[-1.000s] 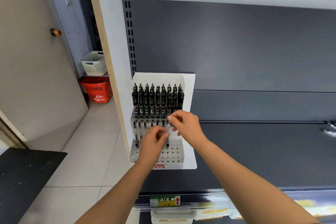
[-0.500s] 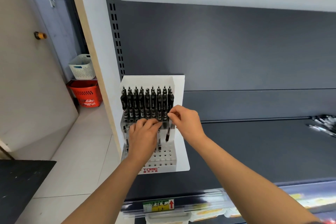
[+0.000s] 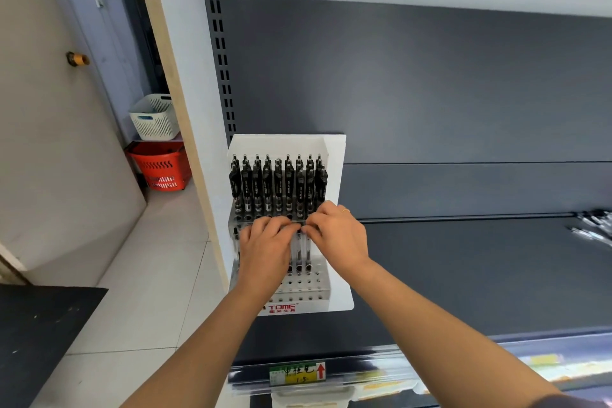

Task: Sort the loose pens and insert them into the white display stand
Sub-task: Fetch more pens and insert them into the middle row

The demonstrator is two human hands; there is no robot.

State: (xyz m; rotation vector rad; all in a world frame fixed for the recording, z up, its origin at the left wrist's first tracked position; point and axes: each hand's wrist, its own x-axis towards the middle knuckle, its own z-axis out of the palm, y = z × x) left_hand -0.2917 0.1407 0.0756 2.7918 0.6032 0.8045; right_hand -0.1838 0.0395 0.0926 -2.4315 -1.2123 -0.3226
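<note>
The white display stand (image 3: 336, 175) sits at the left end of a dark shelf (image 3: 463, 275), against its back panel. Its rear rows are packed with upright black pens (image 3: 278, 185), and the front rows show bare holes. Both hands meet at the stand's middle row, fingertips almost touching. The right hand (image 3: 337, 237), with a ring (image 3: 345, 210) on one finger, pinches the top of a pen (image 3: 308, 250) standing in that row. The left hand (image 3: 265, 248) lies over the row with fingers bent down onto the pen tops; whether it grips one I cannot tell. Loose pens (image 3: 592, 225) lie on the shelf far to the stand's right. A price label (image 3: 298, 373) hangs on the shelf edge below the stand. Left of the stand, a white basket (image 3: 154, 117) rests on a red basket (image 3: 162, 166).
</note>
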